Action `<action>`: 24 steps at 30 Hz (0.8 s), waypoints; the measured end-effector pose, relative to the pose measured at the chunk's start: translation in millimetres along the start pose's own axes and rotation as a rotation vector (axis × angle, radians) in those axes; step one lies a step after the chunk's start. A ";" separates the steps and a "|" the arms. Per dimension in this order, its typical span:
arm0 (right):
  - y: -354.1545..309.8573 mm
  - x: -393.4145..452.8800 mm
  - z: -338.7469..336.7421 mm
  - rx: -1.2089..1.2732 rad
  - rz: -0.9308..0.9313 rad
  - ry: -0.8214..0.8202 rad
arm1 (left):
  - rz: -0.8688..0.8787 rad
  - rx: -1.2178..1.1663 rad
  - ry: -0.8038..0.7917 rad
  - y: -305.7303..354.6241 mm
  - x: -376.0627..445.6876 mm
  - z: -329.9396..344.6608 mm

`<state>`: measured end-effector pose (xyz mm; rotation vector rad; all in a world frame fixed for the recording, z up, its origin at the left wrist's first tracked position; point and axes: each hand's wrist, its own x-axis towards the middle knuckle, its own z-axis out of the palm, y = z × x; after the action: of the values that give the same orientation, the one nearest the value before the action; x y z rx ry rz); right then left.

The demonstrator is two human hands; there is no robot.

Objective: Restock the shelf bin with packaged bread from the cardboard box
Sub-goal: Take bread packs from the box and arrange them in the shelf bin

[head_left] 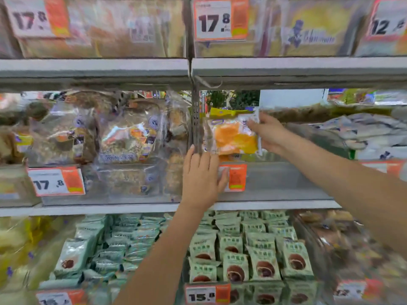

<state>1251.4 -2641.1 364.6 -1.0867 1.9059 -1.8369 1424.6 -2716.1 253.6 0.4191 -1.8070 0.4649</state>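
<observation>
Bread (233, 137) is pinched in my right hand (269, 134), entering the bin (286, 181). Left hand (201, 176) lies flat, fingers straight. Next, I'd release it below my fingertips.

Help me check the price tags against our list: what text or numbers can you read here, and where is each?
"17.8": top shelf left tag
"17.8": top shelf middle tag
"12", rest cut off: top shelf right tag
"17.8": middle shelf left tag
"15", last digit blurred: bottom middle tag
Tag under the left hand: covered.
Package print, including the bread pack in the right hand: too blurred.
</observation>
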 end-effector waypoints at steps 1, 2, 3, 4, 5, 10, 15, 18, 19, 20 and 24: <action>6.3 7.5 5.6 0.011 0.020 -0.022 | -0.012 -0.010 0.067 0.1 0.1 4.2; 9.6 11.5 12.2 -0.005 0.040 -0.052 | -0.018 -0.020 0.116 0.5 -0.2 7.5; 13.4 14.2 15.9 -0.100 0.058 -0.090 | -0.016 -0.029 0.149 0.2 -1.4 10.4; 19.1 19.7 17.1 -0.265 0.058 -0.136 | -0.009 -0.032 0.164 -0.3 -2.1 12.6; 21.8 19.4 17.7 -0.465 0.057 -0.162 | -0.002 -0.034 0.174 -1.2 -2.4 14.3; 26.7 21.1 22.9 -0.747 -0.002 -0.150 | 0.001 -0.036 0.205 -2.8 -3.0 17.6; 23.3 14.2 23.4 -0.811 -0.081 -0.098 | -0.013 -0.010 0.141 -1.1 -1.5 13.1; 9.3 -1.3 16.5 -0.578 -0.365 0.125 | 0.004 0.004 0.081 -0.3 0.4 8.0; 1.7 -13.1 13.8 -0.446 -0.470 0.229 | 0.015 0.007 0.055 -0.5 0.8 6.2; -5.7 -27.5 11.7 -0.345 -0.570 0.322 | 0.026 0.013 0.027 -0.7 0.7 4.7; -14.6 -105.5 8.0 -0.293 -0.775 0.318 | 0.077 0.059 -0.074 -0.8 -5.5 -7.1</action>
<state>1332.9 -2574.6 346.2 -1.9441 2.1630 -2.2576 1432.3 -2712.8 250.3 0.4130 -1.8899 0.5642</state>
